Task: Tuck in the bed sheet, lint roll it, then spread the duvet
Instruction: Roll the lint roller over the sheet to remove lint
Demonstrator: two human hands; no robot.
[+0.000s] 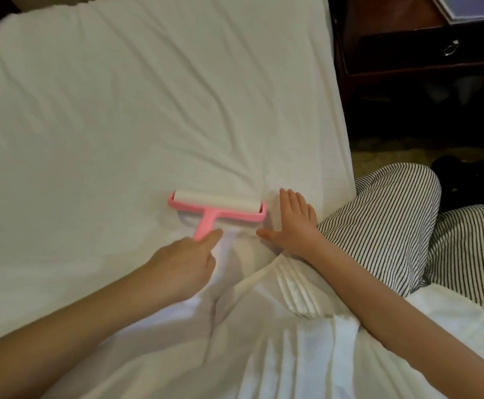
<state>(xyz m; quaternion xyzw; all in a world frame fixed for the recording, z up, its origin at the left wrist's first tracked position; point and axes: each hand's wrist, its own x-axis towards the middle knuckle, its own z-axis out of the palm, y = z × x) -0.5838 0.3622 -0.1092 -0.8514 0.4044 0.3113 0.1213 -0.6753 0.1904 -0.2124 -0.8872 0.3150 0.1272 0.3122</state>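
Note:
A white bed sheet (120, 110) covers the mattress, with creases fanning out from the lower middle. On it lies a pink lint roller (217, 207) with a wide white roll. My left hand (183, 263) grips the pink handle, index finger stretched along it. Just right of the roller, my right hand (292, 226) presses flat on the sheet, fingers spread. A white pleated cloth (292, 326), possibly the duvet, lies bunched below my arms.
My knee in striped trousers (393, 226) rests at the bed's right edge. A dark wooden nightstand (408, 53) stands beyond that edge at the upper right, with dark floor below it. The sheet's far part stretches up and left.

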